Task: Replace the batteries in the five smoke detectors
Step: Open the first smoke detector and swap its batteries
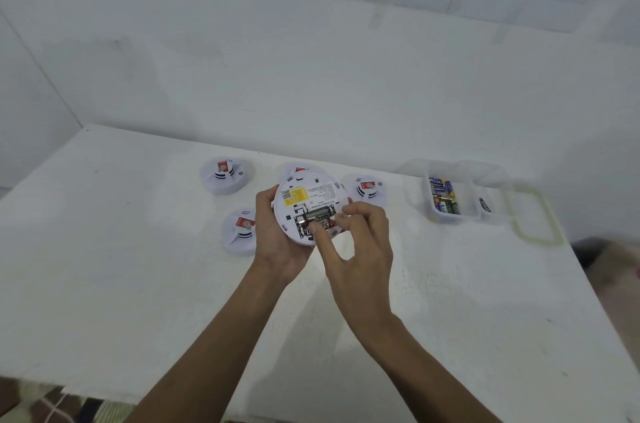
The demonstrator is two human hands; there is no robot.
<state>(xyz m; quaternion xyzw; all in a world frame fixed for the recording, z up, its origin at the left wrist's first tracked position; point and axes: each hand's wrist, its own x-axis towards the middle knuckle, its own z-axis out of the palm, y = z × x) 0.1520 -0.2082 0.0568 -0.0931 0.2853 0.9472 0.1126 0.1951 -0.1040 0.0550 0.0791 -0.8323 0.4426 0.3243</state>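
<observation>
My left hand (277, 242) grips a white smoke detector (304, 194) from its left edge, back side up, with a yellow label and an open battery bay. Two batteries (317, 220) lie in the bay. My right hand (360, 242) pinches the nearer, red-and-black battery with thumb and forefinger. Several more white detectors rest on the table: one at the far left (227, 175), one at the near left (240, 230), one on the right (367, 188), and one mostly hidden behind the held detector (294, 169).
A clear plastic box (450, 201) with several batteries stands at the right on the white table (138, 284). Its green-rimmed lid (535, 214) lies beside it by the table's right edge. A white wall rises right behind the table.
</observation>
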